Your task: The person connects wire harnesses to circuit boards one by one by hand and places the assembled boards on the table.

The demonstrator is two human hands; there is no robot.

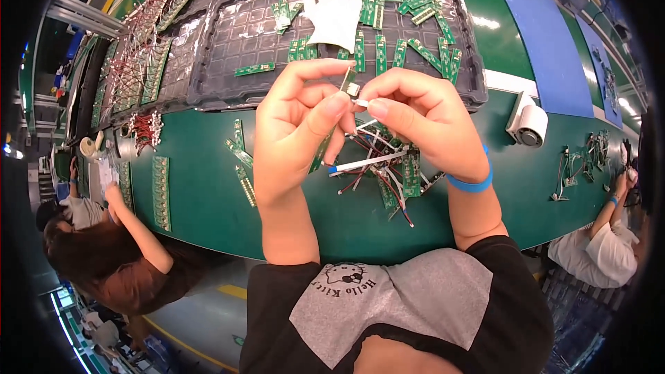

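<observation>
Showing in the head view, the left hand (298,118) is closed in a pinch on a tilted circuit board (350,77), held above the table (332,225). The right hand (426,114) pinches a small white plug (361,103) against or just beside that board. Joining appears under way; full seating cannot be confirmed. Below lies a heap of boards and cables (411,173), presumably finished in part. Loose boards (381,53) on the tray (235,34), near a white glove (332,17), seem left to do.
</observation>
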